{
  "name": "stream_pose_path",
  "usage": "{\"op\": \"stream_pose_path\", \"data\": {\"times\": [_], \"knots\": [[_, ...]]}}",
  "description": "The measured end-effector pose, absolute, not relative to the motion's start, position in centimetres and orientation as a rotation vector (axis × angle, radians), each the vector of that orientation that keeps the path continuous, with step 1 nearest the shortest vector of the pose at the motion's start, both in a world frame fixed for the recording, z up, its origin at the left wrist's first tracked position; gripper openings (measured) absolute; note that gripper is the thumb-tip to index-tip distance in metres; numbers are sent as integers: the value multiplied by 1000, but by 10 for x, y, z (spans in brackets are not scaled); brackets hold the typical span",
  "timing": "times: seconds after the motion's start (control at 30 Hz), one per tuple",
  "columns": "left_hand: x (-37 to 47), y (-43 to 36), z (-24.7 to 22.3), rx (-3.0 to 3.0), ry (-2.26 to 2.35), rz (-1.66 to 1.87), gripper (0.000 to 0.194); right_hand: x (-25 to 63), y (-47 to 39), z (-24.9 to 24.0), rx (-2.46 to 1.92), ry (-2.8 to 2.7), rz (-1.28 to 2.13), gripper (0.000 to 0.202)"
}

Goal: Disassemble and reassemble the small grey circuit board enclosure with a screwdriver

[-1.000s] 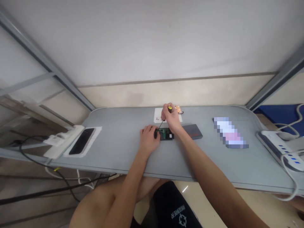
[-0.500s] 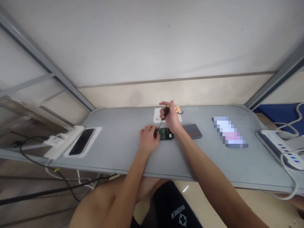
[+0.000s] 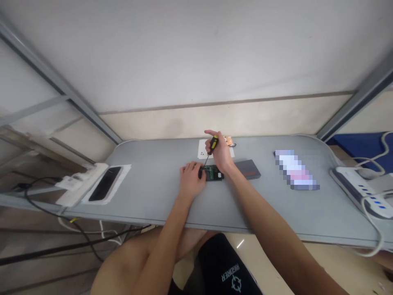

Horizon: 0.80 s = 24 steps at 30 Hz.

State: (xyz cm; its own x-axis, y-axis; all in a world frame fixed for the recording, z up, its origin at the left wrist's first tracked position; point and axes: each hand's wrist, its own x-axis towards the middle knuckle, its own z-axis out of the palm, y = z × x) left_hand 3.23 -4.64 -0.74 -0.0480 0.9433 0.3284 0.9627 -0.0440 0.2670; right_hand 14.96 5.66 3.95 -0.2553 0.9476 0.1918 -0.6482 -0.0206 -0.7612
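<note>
A small black device with a green circuit board (image 3: 211, 172) lies on the grey table. My left hand (image 3: 192, 179) grips its left end, fingers over the far edge and thumb at the near side. My right hand (image 3: 218, 152) is closed round the black and yellow handle of a screwdriver (image 3: 214, 141), index finger stretched out. The shaft slants down to the left end of the board, near my left fingertips. A dark grey flat case (image 3: 249, 169) lies to the right, partly behind my right wrist. Small dark screws rest on white paper (image 3: 202, 148) behind the board.
A phone (image 3: 106, 183) on white paper and a white power strip (image 3: 81, 185) are at the left of the table (image 3: 147, 184). A blurred-out phone (image 3: 296, 170) and another power strip (image 3: 364, 190) with cables are at the right. An orange trinket (image 3: 228, 140) lies at the back.
The screwdriver handle has turned in my right hand, and more of its yellow part shows. My left hand stays on the device.
</note>
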Motion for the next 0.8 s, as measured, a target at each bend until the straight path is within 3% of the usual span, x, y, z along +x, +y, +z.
{"op": "stream_pose_path", "data": {"times": [0.1, 0.3, 0.53, 0.67, 0.8], "knots": [[32, -46, -8, -2133, -2140, -671, 18, 152, 56, 40, -423, -906, 1639, 44], [32, -46, -9, -2145, -2131, -664, 16, 151, 55, 38, -569, -1047, 1451, 48], [31, -46, -10, -2136, -2118, -677, 17, 154, 53, 43, -462, -1007, 1639, 42], [31, -47, -10, -2130, -2128, -670, 17, 155, 54, 40, -592, -1022, 1510, 55], [32, -47, -9, -2122, -2126, -668, 16, 154, 55, 38, -590, -1053, 1448, 49]]}}
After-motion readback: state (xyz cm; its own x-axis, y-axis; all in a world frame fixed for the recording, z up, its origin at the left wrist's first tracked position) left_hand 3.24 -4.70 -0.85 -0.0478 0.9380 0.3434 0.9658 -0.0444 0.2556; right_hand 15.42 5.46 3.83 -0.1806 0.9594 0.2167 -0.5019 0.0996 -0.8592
